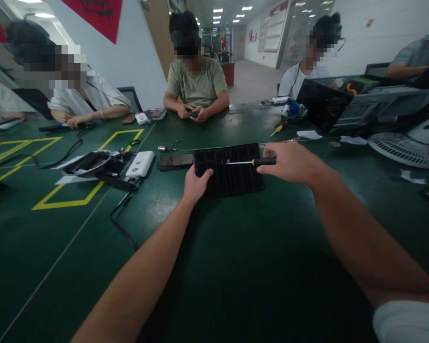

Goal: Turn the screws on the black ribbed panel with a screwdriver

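Your left hand (196, 186) grasped the black, rectangular, ribbed panel (238, 180) at its left end, with the thumb pressed on the near face. Your right hand (293, 161) gripped the black-handled screwdriver with a yellow collar and slim metal shaft (248, 163), which pointed left across the panel. Its tip was at a small pale spot near the panel's middle; whether it touched, you could not tell from this view.

The panel was in front of you, over the dark green tabletop (214, 252). Just beside its left end lay a flat, dark, rectangular object (177, 162), and farther left a white, rounded box (140, 165). Beyond the panel, to the right, lay a small screwdriver with a yellow handle (279, 129); well apart at far right was a white, round, slatted fan (407, 145). Across the table, a person in a green shirt (209, 78) held a small dark object (193, 114) in both hands.
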Demonstrator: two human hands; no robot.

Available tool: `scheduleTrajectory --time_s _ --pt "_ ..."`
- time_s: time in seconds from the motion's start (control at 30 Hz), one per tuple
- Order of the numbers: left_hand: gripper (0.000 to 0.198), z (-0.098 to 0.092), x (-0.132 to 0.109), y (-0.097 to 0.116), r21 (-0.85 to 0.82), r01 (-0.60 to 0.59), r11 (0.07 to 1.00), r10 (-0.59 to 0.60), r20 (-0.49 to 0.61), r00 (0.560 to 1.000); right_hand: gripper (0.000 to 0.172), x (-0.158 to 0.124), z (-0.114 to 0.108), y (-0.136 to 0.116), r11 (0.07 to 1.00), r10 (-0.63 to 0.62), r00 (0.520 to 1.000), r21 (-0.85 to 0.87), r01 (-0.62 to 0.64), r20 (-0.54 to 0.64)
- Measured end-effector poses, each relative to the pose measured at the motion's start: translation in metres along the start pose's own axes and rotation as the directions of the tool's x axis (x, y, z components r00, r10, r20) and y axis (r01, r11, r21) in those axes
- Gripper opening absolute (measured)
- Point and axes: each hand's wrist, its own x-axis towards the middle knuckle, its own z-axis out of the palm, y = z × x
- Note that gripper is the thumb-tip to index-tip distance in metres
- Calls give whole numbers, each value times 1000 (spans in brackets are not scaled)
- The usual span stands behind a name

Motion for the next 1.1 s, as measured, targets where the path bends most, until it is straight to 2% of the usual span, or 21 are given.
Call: scheduleTrajectory --time_s 0.2,0.5,1.1 --pt "33 1 0 1 -26 -1 1000 1 7 1000 18 -2 -4 -1 1000 18 999 -3 -18 -39" --pt "32 0 2 -3 7 -1 1000 1 -5 1000 21 -2 -7 -3 998 57 998 2 -57 -35" --pt "31 -1 0 1 3 10 1000 -10 1 1000 26 -1 -9 -1 997 75 997 -4 -75 -15"
